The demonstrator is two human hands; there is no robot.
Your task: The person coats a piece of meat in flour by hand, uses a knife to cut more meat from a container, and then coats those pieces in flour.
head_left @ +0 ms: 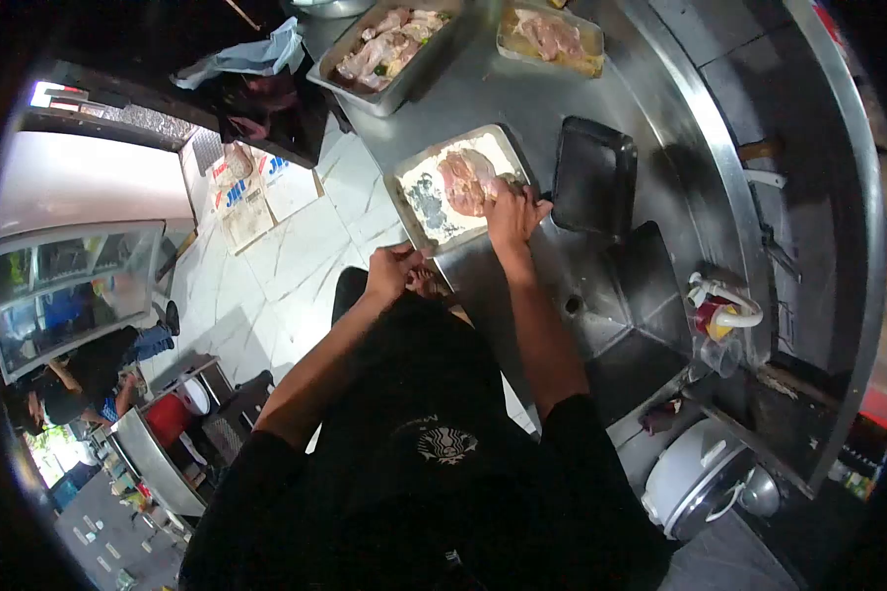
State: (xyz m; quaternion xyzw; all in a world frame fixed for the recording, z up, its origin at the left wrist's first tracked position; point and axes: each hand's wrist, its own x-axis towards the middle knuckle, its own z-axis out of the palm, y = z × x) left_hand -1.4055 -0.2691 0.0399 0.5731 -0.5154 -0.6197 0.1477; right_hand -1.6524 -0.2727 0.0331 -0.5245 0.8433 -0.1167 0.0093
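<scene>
A shallow metal tray (404, 202) holds white flour, with a large raw chicken piece (467, 180) lying in it. My right hand (511, 214) reaches over the tray's right side, its fingers curled at the edge of the chicken, thumb pointing outward. The fingertips are partly hidden. At the tray's near left corner, my left hand (390, 274) has its fingers closed on the rim. Some flour is cleared on the tray's left side, where dark metal shows through.
Behind stand a deep pan of raw chicken (382, 89) and a smaller container of meat (552, 39). To the right lie a black tray (595, 177) and a steel sink (621, 325). A rice cooker (695, 473) sits lower right. Another person (79, 379) is far left.
</scene>
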